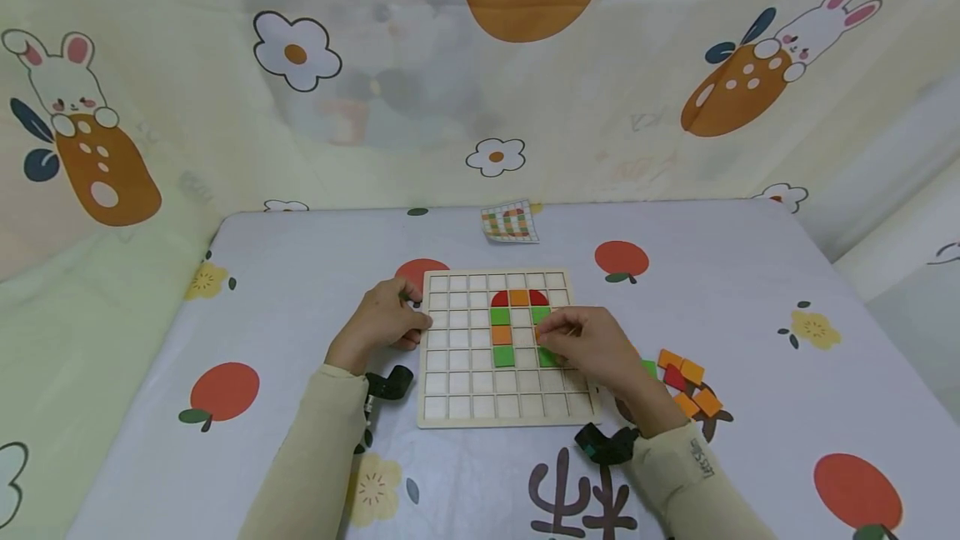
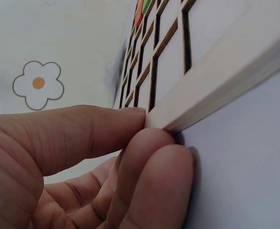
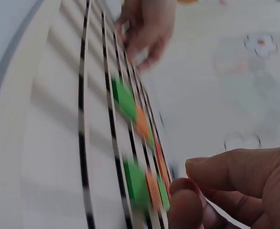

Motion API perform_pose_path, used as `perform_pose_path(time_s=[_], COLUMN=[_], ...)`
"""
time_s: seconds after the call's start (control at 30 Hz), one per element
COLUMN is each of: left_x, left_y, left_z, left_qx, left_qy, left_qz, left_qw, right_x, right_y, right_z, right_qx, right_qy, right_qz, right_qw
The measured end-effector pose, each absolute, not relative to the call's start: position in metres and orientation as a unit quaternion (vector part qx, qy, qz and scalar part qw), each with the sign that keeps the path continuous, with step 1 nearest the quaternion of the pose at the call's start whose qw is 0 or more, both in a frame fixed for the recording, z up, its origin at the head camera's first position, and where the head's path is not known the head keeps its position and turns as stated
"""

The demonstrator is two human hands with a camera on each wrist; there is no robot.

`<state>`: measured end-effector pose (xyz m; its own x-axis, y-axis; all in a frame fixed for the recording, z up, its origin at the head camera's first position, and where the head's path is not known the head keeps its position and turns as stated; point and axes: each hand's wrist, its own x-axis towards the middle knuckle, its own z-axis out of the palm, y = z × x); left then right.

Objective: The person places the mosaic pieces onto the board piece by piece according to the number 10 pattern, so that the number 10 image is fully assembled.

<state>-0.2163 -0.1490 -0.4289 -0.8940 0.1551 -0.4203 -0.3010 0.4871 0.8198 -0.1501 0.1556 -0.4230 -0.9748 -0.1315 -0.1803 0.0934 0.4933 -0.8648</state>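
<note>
A square wooden grid board (image 1: 457, 421) lies on the table with coloured tiles in some cells. My left hand (image 1: 384, 315) holds its left edge, thumb and curled fingers meeting at the rim in the left wrist view. Red quarter-round tiles (image 1: 499, 299) flank an orange tile (image 1: 519, 297) at the top of an arch. Green tiles (image 1: 503, 356) and orange tiles form its two sides. Over the right side hovers my right hand (image 1: 588, 344), thumb and forefinger tips close together. It covers part of that column, and whether a tile sits between the fingertips is unclear.
Loose orange, red and green tiles (image 1: 705, 401) lie right of the board, partly behind the right forearm. A small printed pattern card (image 1: 510, 223) stands behind the board near the back of the table. A patterned cloth wall (image 1: 405, 173) rises behind.
</note>
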Motion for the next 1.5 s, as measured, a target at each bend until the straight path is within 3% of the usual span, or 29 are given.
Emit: perform_pose_path(time_s=[0.47, 1.0, 1.5], left_x=[-0.215, -0.215, -0.216], left_y=[-0.149, -0.150, -0.149], left_z=[-0.429, -0.429, -0.430], left_qx=[-0.039, -0.036, -0.039], left_qy=[0.832, 0.833, 0.831], left_qz=[0.508, 0.507, 0.508], left_qw=[0.220, 0.219, 0.223], right_x=[-0.128, -0.127, -0.128], right_y=[0.233, 0.229, 0.226], right_z=[-0.419, -0.420, -0.421], right_qx=[0.115, 0.115, 0.108], right_qy=[0.902, 0.918, 0.907], right_qz=[-0.408, -0.365, -0.399], right_qw=[0.083, 0.100, 0.080])
